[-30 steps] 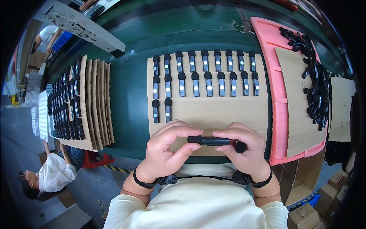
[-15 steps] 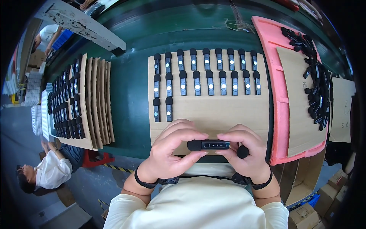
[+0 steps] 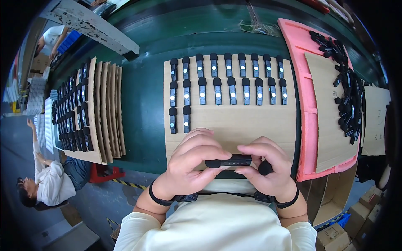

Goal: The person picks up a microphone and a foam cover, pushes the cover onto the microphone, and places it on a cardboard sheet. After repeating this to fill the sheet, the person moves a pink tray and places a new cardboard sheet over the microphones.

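Note:
Low over the front edge of the cardboard, I hold a small black wireless microphone (image 3: 229,161) level, its foam-covered end to the left. My left hand (image 3: 190,161) pinches that end between thumb and fingers. My right hand (image 3: 270,165) has thumb and forefinger around the other end; whether they touch it I cannot tell. A second black foam tip (image 3: 265,168) sticks out of the right hand's curled fingers, which hide the rest of that piece. Ahead, similar microphones (image 3: 217,92) lie in rows on the cardboard sheet (image 3: 234,121), foam ends away from me.
Stacked cardboard sheets (image 3: 109,113) with more microphones stand at left. To the right, a pink foam tray (image 3: 307,92) bears cardboard and a heap of black microphones (image 3: 349,100). A white metal beam (image 3: 92,27) crosses the far left. A person in a white shirt (image 3: 54,184) sits at left.
The microphone has rolled in my fingers, so its marked side shows less squarely. My right fingertips have parted slightly. The person at left has stretched an arm out.

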